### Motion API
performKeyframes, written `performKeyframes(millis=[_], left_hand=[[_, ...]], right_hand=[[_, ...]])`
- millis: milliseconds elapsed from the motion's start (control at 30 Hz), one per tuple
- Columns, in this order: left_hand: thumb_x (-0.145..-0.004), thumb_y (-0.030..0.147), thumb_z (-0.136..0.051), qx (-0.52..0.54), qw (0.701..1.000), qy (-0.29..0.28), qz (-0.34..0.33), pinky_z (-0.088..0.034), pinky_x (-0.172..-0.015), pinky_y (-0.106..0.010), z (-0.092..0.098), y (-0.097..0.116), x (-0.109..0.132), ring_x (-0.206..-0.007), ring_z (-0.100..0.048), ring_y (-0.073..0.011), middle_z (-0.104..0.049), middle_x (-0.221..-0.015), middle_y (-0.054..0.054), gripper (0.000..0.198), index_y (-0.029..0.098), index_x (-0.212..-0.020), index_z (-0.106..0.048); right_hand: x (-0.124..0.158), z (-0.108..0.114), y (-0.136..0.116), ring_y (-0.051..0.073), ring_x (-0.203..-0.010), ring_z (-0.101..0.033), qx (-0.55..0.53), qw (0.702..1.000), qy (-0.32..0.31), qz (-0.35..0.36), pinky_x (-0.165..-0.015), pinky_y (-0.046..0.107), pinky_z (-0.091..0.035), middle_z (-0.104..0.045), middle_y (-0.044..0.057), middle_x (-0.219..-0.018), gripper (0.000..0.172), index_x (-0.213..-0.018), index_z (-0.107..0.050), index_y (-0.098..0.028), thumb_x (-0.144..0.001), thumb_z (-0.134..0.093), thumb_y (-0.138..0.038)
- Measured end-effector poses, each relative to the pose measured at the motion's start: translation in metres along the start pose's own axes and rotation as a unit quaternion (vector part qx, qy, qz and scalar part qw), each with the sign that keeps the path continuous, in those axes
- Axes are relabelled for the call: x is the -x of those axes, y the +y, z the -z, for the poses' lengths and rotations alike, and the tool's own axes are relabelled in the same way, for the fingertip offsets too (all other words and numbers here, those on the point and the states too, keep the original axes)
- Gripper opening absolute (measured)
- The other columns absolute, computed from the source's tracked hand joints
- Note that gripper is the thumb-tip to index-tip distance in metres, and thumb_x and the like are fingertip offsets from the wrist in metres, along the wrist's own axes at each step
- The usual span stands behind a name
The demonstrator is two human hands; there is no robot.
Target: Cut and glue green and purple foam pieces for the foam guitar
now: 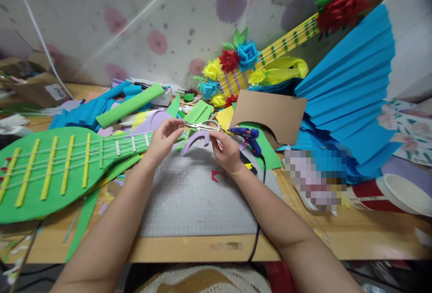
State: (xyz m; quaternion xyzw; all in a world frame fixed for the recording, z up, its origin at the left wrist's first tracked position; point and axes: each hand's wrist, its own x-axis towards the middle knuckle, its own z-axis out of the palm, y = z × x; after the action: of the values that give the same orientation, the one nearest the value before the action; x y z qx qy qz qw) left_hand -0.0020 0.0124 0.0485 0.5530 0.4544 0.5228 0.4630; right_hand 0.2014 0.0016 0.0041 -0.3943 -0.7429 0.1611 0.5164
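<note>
Above the back of a grey cutting mat [199,207], my two hands are raised close together. My left hand [166,140] is closed, its fingertips pinched near the blade end of the scissors; what it grips is too small to tell. My right hand [227,151] pinches the right end of a curved purple strip [196,139], which arches between the hands. Silver scissors [205,125] with pale handles lie just behind the strip, close to the fingertips of both hands. A small red scrap [216,175] rests on the mat.
A green paper instrument [76,167] with yellow bars lies left. A blue glue gun [248,135] sits right of my right hand, its black cord crossing the table edge. Behind are brown cardboard [266,113], pleated blue paper [354,90] and a flowered yellow instrument [286,41]. A white-and-red bucket [388,194] stands right.
</note>
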Motion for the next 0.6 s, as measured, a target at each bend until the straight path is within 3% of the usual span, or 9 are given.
performKeyframes(millis=[67,200,300,400,467,533,600], left_hand=[[-0.064,0.04,-0.073,0.001,0.999,-0.029,0.025,-0.043,-0.094,-0.039,0.003,0.003,-0.003,-0.103,-0.058,-0.0227,-0.064,-0.104,-0.007,0.041,0.018,-0.096,-0.06],[-0.061,0.039,-0.076,0.007,0.985,-0.146,0.088,-0.039,-0.1,-0.041,0.009,0.007,-0.009,-0.115,-0.053,-0.0267,-0.06,-0.12,-0.01,0.051,0.02,-0.106,-0.062],[-0.056,0.032,-0.08,0.014,0.978,-0.188,0.088,-0.037,-0.103,-0.041,0.01,0.007,-0.01,-0.121,-0.049,-0.028,-0.059,-0.124,-0.009,0.054,0.022,-0.106,-0.064],[-0.052,0.027,-0.082,0.0,0.983,-0.177,0.055,-0.032,-0.107,-0.041,0.009,0.002,-0.011,-0.121,-0.049,-0.0261,-0.06,-0.121,-0.007,0.059,0.022,-0.108,-0.062],[-0.052,0.027,-0.082,-0.031,0.99,-0.139,0.003,-0.03,-0.108,-0.042,0.008,-0.002,-0.011,-0.119,-0.049,-0.0252,-0.059,-0.121,-0.007,0.064,0.022,-0.112,-0.06],[-0.052,0.027,-0.082,-0.087,0.989,-0.097,-0.063,-0.03,-0.108,-0.042,0.009,-0.005,-0.009,-0.119,-0.049,-0.0253,-0.058,-0.122,-0.008,0.068,0.021,-0.115,-0.057],[-0.054,0.028,-0.08,-0.157,0.979,-0.071,-0.113,-0.03,-0.107,-0.042,0.009,-0.006,-0.006,-0.12,-0.048,-0.0257,-0.058,-0.123,-0.008,0.067,0.022,-0.117,-0.056]], right_hand=[[0.001,0.0,0.0,0.018,-0.108,-0.059,-0.009,1.0,-0.003,0.029,-0.098,0.039,-0.044,-0.066,0.005,-0.112,0.027,-0.108,-0.059,-0.028,-0.087,-0.043,-0.019],[0.002,0.002,-0.005,0.018,-0.111,-0.058,-0.026,0.998,-0.037,0.042,-0.098,0.041,-0.046,-0.066,0.004,-0.112,0.024,-0.101,-0.061,-0.028,-0.087,-0.043,-0.022],[0.002,0.004,-0.01,0.018,-0.111,-0.058,-0.018,0.998,-0.052,0.032,-0.099,0.042,-0.045,-0.068,0.003,-0.106,0.023,-0.098,-0.063,-0.029,-0.087,-0.043,-0.023],[0.001,0.004,-0.009,0.019,-0.116,-0.055,-0.002,0.998,-0.039,0.042,-0.102,0.043,-0.042,-0.068,0.004,-0.105,0.027,-0.102,-0.062,-0.029,-0.087,-0.041,-0.02],[-0.002,0.002,-0.005,0.019,-0.122,-0.05,0.01,0.999,0.006,0.039,-0.105,0.044,-0.038,-0.065,0.005,-0.111,0.029,-0.106,-0.06,-0.027,-0.085,-0.042,-0.019],[-0.006,-0.001,0.002,0.021,-0.123,-0.047,0.016,0.997,0.076,-0.005,-0.106,0.045,-0.035,-0.062,0.007,-0.117,0.03,-0.109,-0.059,-0.025,-0.083,-0.045,-0.02],[-0.01,-0.004,0.009,0.021,-0.116,-0.052,-0.028,0.988,0.119,-0.091,-0.103,0.043,-0.038,-0.062,0.008,-0.114,0.027,-0.107,-0.058,-0.023,-0.081,-0.049,-0.024]])
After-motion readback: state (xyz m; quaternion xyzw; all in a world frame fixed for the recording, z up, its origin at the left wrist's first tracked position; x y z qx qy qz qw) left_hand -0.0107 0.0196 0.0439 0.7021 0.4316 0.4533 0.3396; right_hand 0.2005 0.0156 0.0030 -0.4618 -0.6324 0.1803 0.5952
